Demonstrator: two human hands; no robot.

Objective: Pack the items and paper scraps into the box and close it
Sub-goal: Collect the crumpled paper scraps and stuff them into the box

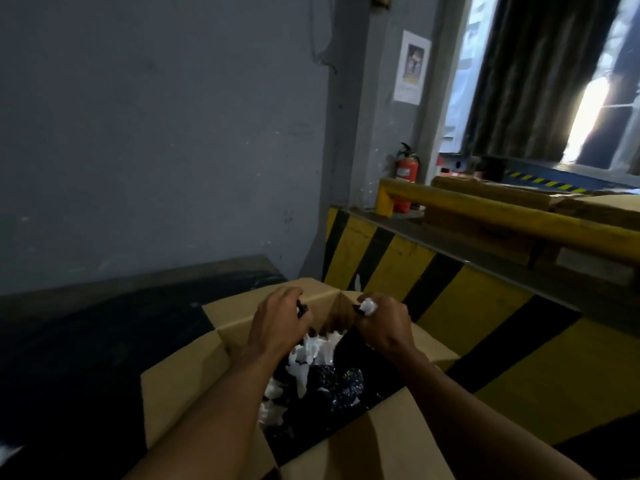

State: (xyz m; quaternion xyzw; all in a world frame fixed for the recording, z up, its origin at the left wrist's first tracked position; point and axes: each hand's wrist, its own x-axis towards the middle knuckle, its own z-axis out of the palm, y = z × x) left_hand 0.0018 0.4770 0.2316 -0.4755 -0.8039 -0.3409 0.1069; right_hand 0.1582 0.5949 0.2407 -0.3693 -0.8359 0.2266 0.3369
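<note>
An open cardboard box (180, 386) stands low in the head view with its flaps spread outward. Inside lie white paper scraps (311, 355) and dark shiny wrapped items (341, 382). My left hand (277, 323) hovers over the box's far side, fingers curled round a small dark item (302, 309). My right hand (382, 323) is beside it, gripping a crumpled white paper scrap (368, 305). Both forearms reach in from the bottom edge and hide part of the box's contents.
A yellow and black striped barrier (433, 282) rises right behind the box, topped by a yellow rail (502, 209). A red fire extinguisher (406, 174) stands by the grey wall (156, 133). Flat cardboard (519, 195) lies on the raised dock. Dark floor (86, 341) spreads left.
</note>
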